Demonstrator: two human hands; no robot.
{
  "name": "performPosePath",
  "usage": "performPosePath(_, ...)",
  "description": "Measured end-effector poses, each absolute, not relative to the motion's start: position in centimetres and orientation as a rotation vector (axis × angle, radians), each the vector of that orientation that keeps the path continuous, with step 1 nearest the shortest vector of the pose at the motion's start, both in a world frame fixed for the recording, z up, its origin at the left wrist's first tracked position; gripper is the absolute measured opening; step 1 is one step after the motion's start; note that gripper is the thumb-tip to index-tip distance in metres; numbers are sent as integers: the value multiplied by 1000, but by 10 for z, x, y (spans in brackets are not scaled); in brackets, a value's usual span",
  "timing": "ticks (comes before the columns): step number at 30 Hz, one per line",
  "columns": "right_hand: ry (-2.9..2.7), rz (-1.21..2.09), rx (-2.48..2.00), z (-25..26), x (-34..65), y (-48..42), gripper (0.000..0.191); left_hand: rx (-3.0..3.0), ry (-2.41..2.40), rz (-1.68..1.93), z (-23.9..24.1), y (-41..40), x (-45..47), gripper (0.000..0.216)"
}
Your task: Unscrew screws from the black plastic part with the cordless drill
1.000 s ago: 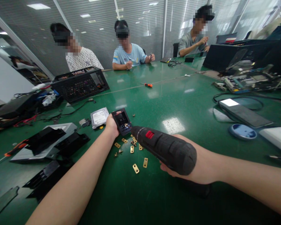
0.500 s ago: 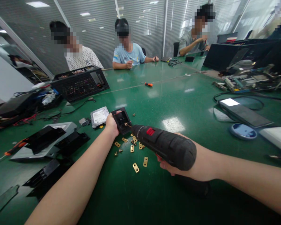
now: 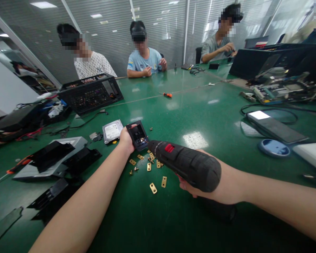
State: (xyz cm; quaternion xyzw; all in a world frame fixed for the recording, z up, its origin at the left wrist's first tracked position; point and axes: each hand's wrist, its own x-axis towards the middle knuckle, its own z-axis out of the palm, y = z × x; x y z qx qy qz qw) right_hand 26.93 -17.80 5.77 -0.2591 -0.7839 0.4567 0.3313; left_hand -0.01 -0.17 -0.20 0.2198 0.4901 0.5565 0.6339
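My left hand (image 3: 127,140) grips a small black box-like part (image 3: 137,131) by its left side, its hollow face turned toward me. In my right hand (image 3: 188,185) is a black cordless drill (image 3: 184,163) with a red switch on top. The drill's nose points left at the lower right corner of the black part, where a small metallic spot shows; whether the bit touches it I cannot tell. Below them on the green table lie several brass plates (image 3: 153,188) with holes and several small screws (image 3: 136,169). A hard drive (image 3: 112,131) rests just left of my left hand.
Black brackets (image 3: 81,160), a silver-grey case (image 3: 47,168) and an orange-handled screwdriver (image 3: 19,165) lie at left. Behind stands an open computer case (image 3: 92,93). Another screwdriver (image 3: 168,95) lies mid-table. A phone-like slab (image 3: 275,125) and a round blue object (image 3: 274,147) are right. Several people sit opposite.
My hands, the black part and the drill stay nearly in place. Across the table, the person in light blue has drawn a hand back, leaving a small dark object standing on the table.
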Motion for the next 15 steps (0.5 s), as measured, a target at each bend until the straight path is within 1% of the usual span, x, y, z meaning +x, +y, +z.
performPosePath(5, -2055, 1209, -750, 56, 270, -178, 14, 473, 1133, 1280, -1, -3, 1, 20)
performPosePath(9, -2090, 1139, -663, 56, 269, -177, 9, 482, 1132, 1270, 0, -3, 2, 19)
performPosePath(15, -2062, 1226, -720, 55, 270, -178, 12, 526, 1137, 1272, -2, -2, 1, 19)
